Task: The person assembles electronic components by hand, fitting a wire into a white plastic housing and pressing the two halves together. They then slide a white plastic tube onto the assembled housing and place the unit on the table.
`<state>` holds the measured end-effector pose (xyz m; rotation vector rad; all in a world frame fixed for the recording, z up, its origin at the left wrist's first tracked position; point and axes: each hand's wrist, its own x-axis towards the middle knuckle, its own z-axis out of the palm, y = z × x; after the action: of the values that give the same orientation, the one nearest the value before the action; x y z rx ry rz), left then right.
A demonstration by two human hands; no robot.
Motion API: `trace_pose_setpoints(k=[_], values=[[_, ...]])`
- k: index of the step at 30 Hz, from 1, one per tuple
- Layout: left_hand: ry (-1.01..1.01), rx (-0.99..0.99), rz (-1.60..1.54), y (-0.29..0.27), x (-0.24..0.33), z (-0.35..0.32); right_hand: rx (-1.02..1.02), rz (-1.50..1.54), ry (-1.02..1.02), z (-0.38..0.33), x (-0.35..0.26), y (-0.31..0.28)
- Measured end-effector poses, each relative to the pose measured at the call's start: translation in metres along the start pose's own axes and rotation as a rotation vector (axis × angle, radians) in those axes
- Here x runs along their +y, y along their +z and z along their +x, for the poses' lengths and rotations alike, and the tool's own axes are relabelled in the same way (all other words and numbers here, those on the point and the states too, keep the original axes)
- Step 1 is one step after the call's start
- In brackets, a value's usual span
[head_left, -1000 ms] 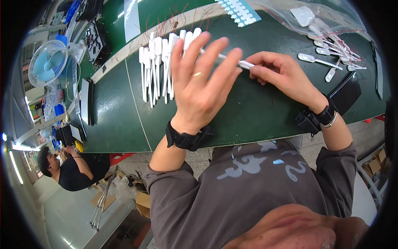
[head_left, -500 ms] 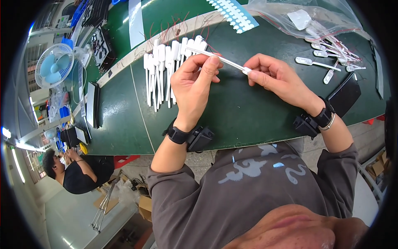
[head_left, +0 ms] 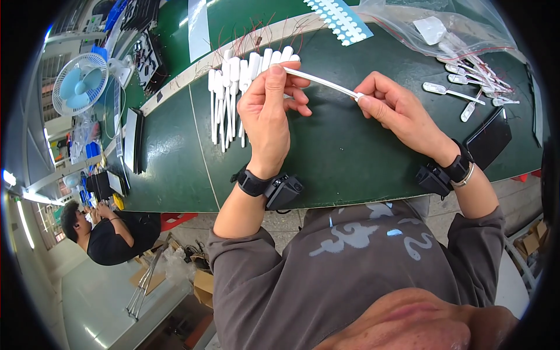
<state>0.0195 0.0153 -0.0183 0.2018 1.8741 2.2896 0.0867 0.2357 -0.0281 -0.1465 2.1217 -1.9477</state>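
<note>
A thin white stick (head_left: 324, 83) spans the gap between my two hands, bowing slightly. My left hand (head_left: 263, 119) pinches its left end between thumb and forefinger, the other fingers loosely curled. At the other end, the thumb and fingertips of my right hand (head_left: 405, 114) close on the stick and cover its tip. Just beyond my left hand lie several white paddle-shaped sticks (head_left: 235, 73) in a row, wide heads away from me, with thin reddish wires trailing from the far side. My left hand partly hides this row.
On the right lie loose white paddle-shaped pieces (head_left: 434, 88) beside a clear plastic bag (head_left: 402, 26). A black flat device (head_left: 491, 140) rests near them. A blue sheet with white stickers (head_left: 339, 22) is at the back. Left are a fan (head_left: 79, 84) and another person (head_left: 119, 239).
My left hand's pinch has shifted along the stick toward its left end. The stick now bows more. My right hand keeps its hold, and the whole view has shifted slightly.
</note>
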Motion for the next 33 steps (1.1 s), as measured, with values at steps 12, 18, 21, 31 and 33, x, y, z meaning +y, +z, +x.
trace_pose_setpoints(k=[12, 18, 21, 31, 33], values=[[0.169, 0.004, 0.148, 0.003, -0.011, 0.002, 0.097, 0.064, -0.070, -0.001, 0.010, -0.002], [0.063, -0.098, 0.037, -0.008, -0.014, 0.006, 0.163, 0.066, -0.106, 0.000, 0.012, -0.003], [0.141, -0.109, 0.254, -0.004, -0.014, 0.009, 0.190, -0.132, -0.193, 0.000, 0.009, 0.000], [-0.228, -0.567, 0.262, -0.010, 0.005, 0.010, 0.046, -0.334, -0.243, -0.001, 0.009, 0.002], [-0.275, -0.588, 0.279, -0.011, 0.003, 0.010, 0.025, -0.358, -0.255, -0.001, 0.010, 0.003]])
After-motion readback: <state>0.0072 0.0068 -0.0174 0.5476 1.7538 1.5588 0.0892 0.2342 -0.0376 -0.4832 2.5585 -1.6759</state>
